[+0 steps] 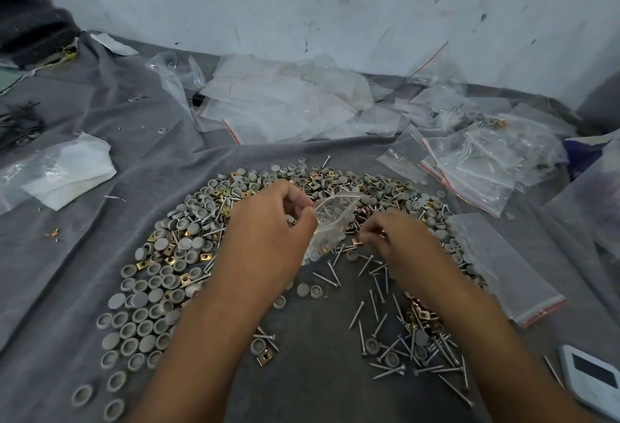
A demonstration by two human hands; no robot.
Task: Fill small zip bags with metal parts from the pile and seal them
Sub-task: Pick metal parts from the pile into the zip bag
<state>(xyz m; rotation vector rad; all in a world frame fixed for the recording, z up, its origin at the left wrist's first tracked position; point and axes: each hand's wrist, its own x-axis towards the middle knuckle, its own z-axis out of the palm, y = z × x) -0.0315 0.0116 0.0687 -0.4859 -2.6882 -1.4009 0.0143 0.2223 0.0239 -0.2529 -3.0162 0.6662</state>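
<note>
Left hand: the left hand (285, 221) has its fingers curled round the mouth of a small zip bag (330, 221), pinching it at the upper left edge and holding it up over the pile.
Right hand: the right hand (391, 236) is lowered onto the surface just right of the bag, fingertips drawn together over a brass clip (355, 242); whether the clip is already held cannot be told.
Zip bag: clear, partly filled, nails visible inside; its long axis runs from upper right down to lower left, and it hangs between the two hands.
Key relation: the bag's mouth appears to lie at its upper end by the left hand's fingers, up and to the left of the right hand; the right hand is the nearer one to the loose parts, so the next drop probably calls for a short lift toward the mouth.
Pile: metal parts (188, 244) form an arc around both hands, grey caps to the left and far side, nails (412, 349) near the right forearm.
Open room: bare grey cloth (318, 372) between the forearms.
Edges: empty bags (503, 265) lie right of the pile; filled bags (479, 161) beyond them; a white device (593, 379) at the lower right.
</note>
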